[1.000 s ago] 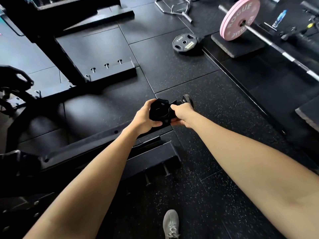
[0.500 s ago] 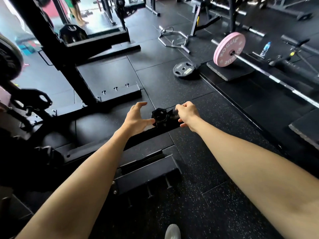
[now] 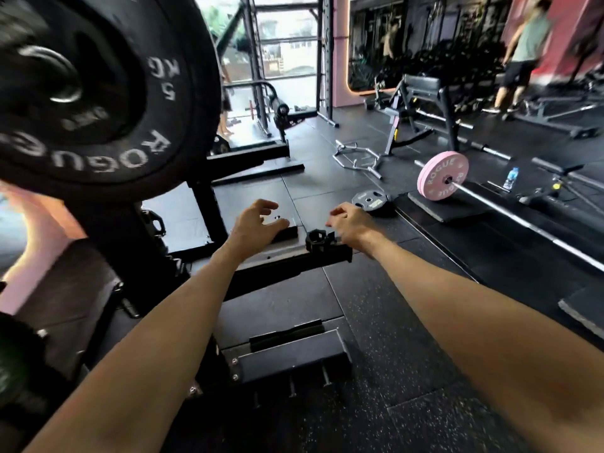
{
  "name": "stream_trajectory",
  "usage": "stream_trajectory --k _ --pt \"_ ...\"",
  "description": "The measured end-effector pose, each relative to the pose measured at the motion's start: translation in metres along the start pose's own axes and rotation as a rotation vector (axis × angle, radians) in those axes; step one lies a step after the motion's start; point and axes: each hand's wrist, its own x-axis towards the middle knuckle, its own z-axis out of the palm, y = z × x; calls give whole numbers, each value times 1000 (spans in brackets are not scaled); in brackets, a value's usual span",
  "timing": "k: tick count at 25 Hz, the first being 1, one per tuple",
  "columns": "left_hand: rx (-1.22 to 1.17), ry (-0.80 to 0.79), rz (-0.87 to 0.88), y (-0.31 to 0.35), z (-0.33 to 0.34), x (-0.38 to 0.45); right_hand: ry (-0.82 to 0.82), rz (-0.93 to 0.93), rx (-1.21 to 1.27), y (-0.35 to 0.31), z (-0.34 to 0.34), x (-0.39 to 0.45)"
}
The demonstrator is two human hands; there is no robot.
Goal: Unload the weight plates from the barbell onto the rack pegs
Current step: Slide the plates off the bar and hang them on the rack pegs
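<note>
A large black Rogue weight plate (image 3: 98, 93) fills the upper left, close to the camera, with a smaller 5 kg plate in front of it on the bar end. A black barbell collar (image 3: 318, 240) rests on the rack's low base beam (image 3: 294, 261). My left hand (image 3: 258, 223) hovers just left of the collar, fingers spread and holding nothing. My right hand (image 3: 351, 223) hovers just right of it, fingers loosely curled, also holding nothing. Neither hand touches the collar.
A black rack upright (image 3: 202, 207) stands behind my left hand. On the floor lie a small black plate (image 3: 369, 200), a pink Rogue plate (image 3: 443, 175) on a barbell, a hex bar (image 3: 358, 156) and a water bottle (image 3: 511, 178). People stand at the back.
Both hands have let go of the collar, which now sits on the base beam. The view has tilted up, bringing the big black plates into sight.
</note>
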Motion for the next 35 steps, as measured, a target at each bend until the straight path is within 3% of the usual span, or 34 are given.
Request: stream_trajectory --k 9,16,25,35 --pt "79 215 -48 36 -143 -128 -171 -299 -113 -111 14 -126" --pt "116 417 -91 22 -253 -178 -219 -453 -114 -198 63 -176" --pt "83 476 26 25 -360 -173 -18 -480 -95 -277 92 -176" --pt "174 535 64 28 -398 -69 196 -465 -193 -335 101 -83"
